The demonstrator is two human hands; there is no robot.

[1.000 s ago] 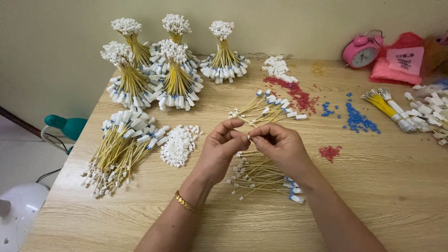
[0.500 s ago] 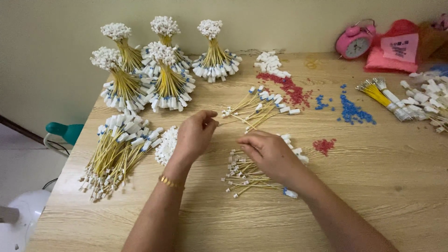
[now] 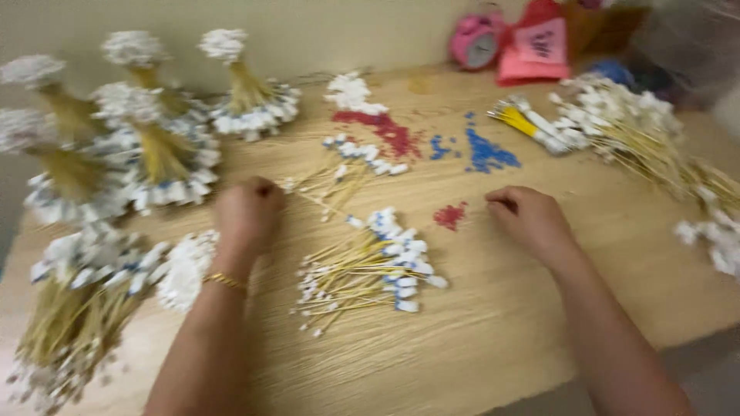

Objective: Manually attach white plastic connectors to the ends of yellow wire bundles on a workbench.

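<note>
The frame is blurred. My left hand rests knuckles-up on the wooden table, its curled fingers at the near end of a loose pile of thin yellow sticks with white and blue ends. My right hand lies further right, fingers curled down, just beside a small heap of red bits. Between my forearms lies a second pile of the same sticks. Whether either hand pinches anything is hidden by the blur. A gold bracelet circles my left wrist.
Tied upright bundles of sticks stand at the back left, and a flat bundle lies at the front left beside white caps. Red bits, blue bits, more sticks and a pink alarm clock lie behind.
My hands were joined over the middle pile. They have parted: the left went up and left to the far sticks, the right swung out to the red bits. The view shifted left.
</note>
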